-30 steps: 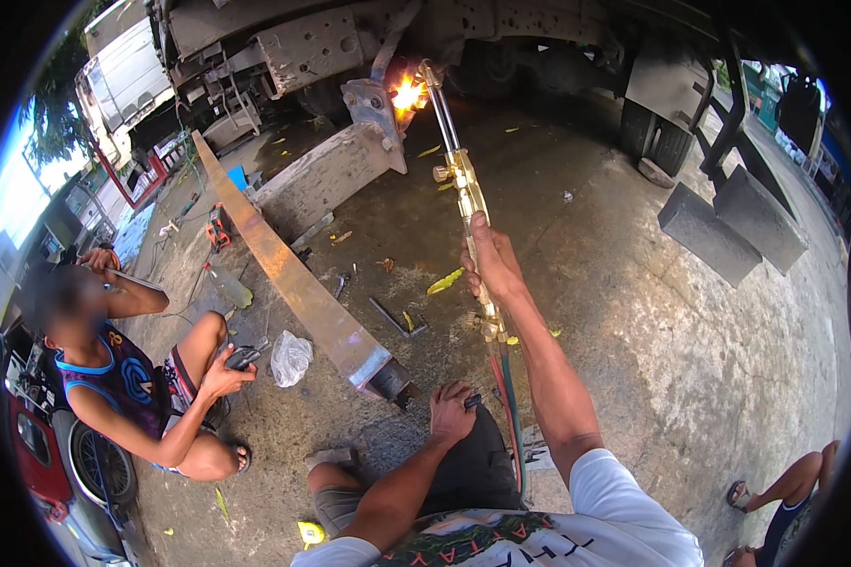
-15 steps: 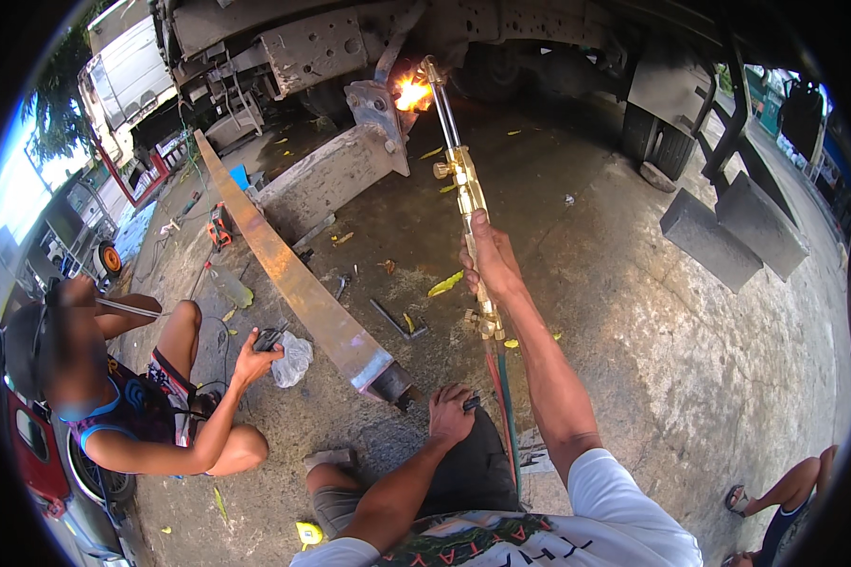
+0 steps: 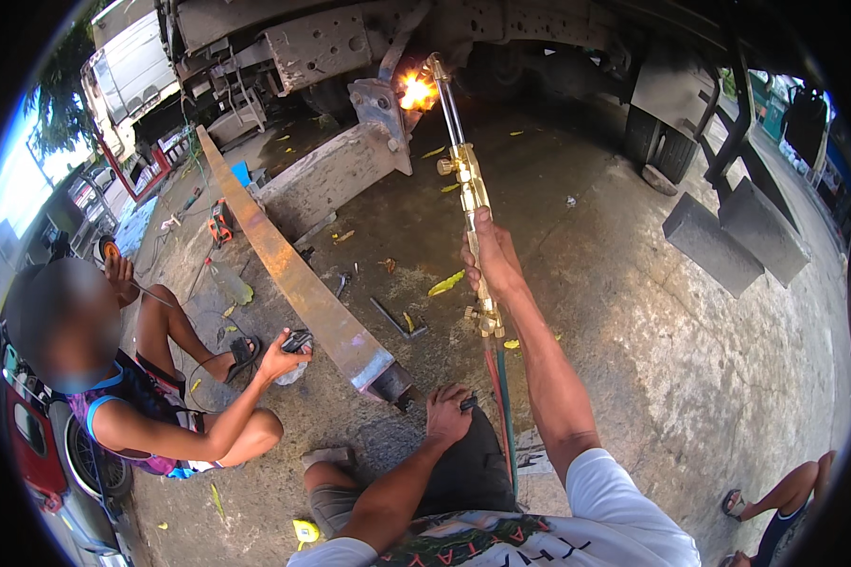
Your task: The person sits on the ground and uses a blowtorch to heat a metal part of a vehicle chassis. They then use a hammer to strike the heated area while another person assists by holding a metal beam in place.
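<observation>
One co-worker crouches at far left, near one plastic bottle. One long steel beam lies aslant on the concrete floor, between that person and the brass torch. One bolted bracket stands just left of the flame at the torch's tip. The left hand has its fingers round one small dark object; the right hand's fingers wrap the torch, two hoses trailing below. Two grey slabs sit farther right.
</observation>
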